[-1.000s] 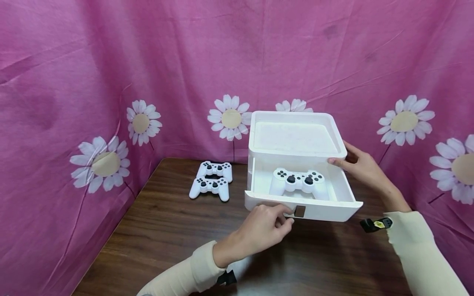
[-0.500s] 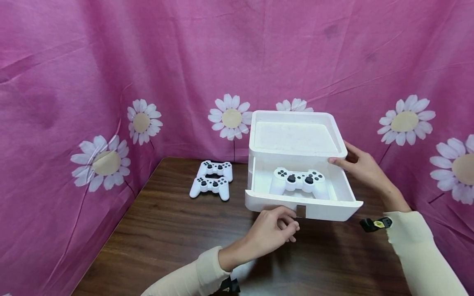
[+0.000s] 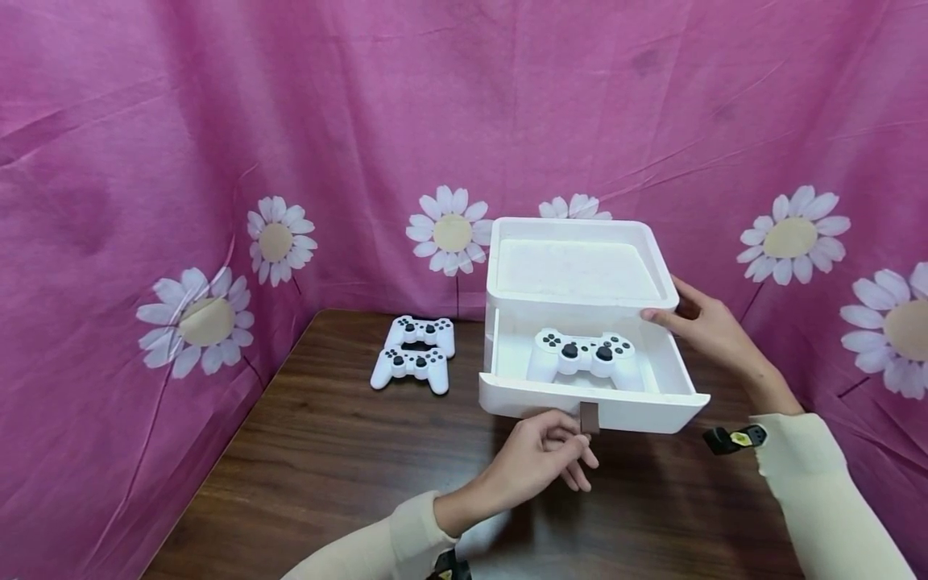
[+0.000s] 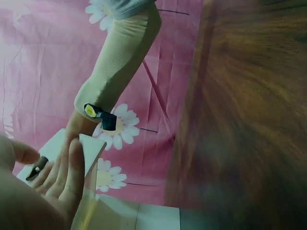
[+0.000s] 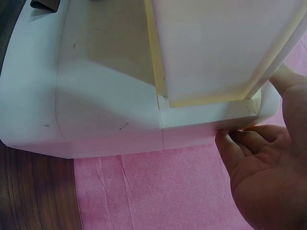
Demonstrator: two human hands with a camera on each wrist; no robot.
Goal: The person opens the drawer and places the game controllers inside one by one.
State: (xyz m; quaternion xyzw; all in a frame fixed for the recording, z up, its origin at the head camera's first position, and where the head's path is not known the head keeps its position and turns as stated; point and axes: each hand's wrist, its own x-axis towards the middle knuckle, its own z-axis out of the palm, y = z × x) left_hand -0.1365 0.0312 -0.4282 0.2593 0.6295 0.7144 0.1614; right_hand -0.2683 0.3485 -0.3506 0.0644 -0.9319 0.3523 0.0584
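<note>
A white desktop drawer box (image 3: 580, 302) stands at the back right with its drawer (image 3: 670, 411) pulled out. One white game controller (image 3: 583, 358) lies inside the drawer. My left hand (image 3: 525, 459) is at the drawer front, thumb and forefinger at the brown pull tab (image 3: 590, 417). In the left wrist view that tab (image 4: 37, 168) sits between thumb and fingertips. My right hand (image 3: 706, 326) grips the box's right side, thumb on the front corner of its top. The right wrist view shows its fingers (image 5: 256, 141) against the side wall.
Two more white controllers, a rear one (image 3: 442, 332) and a front one (image 3: 409, 364), lie close together on the dark wooden table (image 3: 312, 435), left of the box. A pink curtain (image 3: 362, 121) with daisies hangs behind and at both sides.
My left hand has shifted slightly right and toward me, reaching the pull tab, which now tilts out from the drawer front. The right hand, box and controllers have stayed put.
</note>
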